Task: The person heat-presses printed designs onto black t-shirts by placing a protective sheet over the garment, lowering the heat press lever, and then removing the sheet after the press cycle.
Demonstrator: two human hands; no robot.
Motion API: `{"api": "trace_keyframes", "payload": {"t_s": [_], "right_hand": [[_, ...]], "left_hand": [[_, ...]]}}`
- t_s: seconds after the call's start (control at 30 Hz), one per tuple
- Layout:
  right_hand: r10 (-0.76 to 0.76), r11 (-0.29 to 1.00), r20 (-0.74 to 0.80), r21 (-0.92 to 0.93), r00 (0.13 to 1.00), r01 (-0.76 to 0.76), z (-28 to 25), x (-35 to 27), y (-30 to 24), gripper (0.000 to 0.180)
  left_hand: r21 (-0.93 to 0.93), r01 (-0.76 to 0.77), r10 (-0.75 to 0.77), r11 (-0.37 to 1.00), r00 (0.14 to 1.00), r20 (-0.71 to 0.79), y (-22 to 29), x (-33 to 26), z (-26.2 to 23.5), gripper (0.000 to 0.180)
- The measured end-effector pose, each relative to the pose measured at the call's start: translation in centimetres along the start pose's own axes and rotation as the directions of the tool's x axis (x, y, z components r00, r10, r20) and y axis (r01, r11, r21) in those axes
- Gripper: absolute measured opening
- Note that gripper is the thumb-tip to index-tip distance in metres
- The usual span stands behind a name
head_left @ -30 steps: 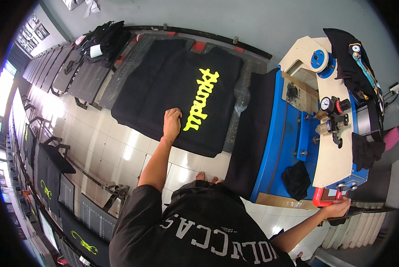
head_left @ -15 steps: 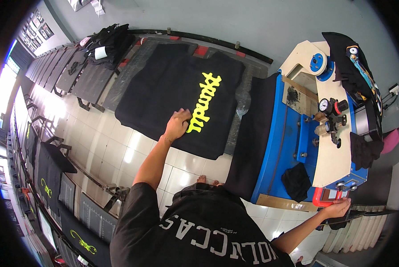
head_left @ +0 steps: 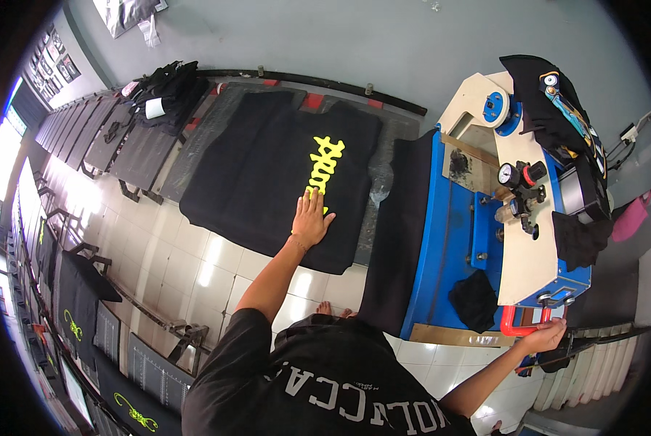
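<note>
A black shirt [head_left: 249, 163] lies spread on a dark flat board, with neon yellow lettering [head_left: 328, 156] running down its right part. My left hand [head_left: 311, 221] rests flat on the cloth, fingers stretched over the lower end of the lettering and hiding some of it. To the right stands a blue and cream heat press [head_left: 529, 254] with a red handle [head_left: 509, 322] at its near end. My right hand [head_left: 546, 336] has its fingers curled around that handle.
Black cloth [head_left: 394, 240] drapes over the press's left side. A crumpled black cloth [head_left: 474, 299] lies on its blue bed. A pressure gauge [head_left: 508, 174] sits on top. Dark clothes [head_left: 167, 91] are piled at the far left. Racks hold more printed black shirts [head_left: 86, 305] at lower left.
My left hand has slid right onto the lettering, and its fingers have straightened out. My right hand stays at the red handle. The whole view has shifted slightly.
</note>
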State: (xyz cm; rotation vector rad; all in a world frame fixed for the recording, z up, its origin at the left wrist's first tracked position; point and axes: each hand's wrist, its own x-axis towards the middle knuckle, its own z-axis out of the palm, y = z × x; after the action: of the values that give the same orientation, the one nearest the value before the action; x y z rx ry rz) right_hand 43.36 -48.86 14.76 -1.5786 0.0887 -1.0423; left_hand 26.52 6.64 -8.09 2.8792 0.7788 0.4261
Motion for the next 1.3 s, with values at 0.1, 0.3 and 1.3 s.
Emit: {"api": "trace_keyframes", "payload": {"t_s": [0.1, 0.3, 1.3], "right_hand": [[0.034, 0.998, -0.014, -0.060, 0.999, -0.035, 0.5, -0.3, -0.8, 0.032], [-0.012, 0.999, -0.011, 0.031, 1.000, 0.013, -0.3, -0.1, 0.3, 0.033], [0.037, 0.999, -0.089, 0.041, 0.995, -0.034, -1.2, 0.3, 1.1, 0.037]], "left_hand": [[0.044, 0.013, -0.012, 0.999, 1.000, -0.012, 2.0, 1.0, 1.0, 0.068], [-0.022, -0.171, 0.171, 0.985, 0.985, 0.001, 8.4, -1.4, 1.4, 0.065], [0.063, 0.105, -0.108, 0.992, 0.992, 0.062, 6.3, 23.7, 7.2, 0.078]]}}
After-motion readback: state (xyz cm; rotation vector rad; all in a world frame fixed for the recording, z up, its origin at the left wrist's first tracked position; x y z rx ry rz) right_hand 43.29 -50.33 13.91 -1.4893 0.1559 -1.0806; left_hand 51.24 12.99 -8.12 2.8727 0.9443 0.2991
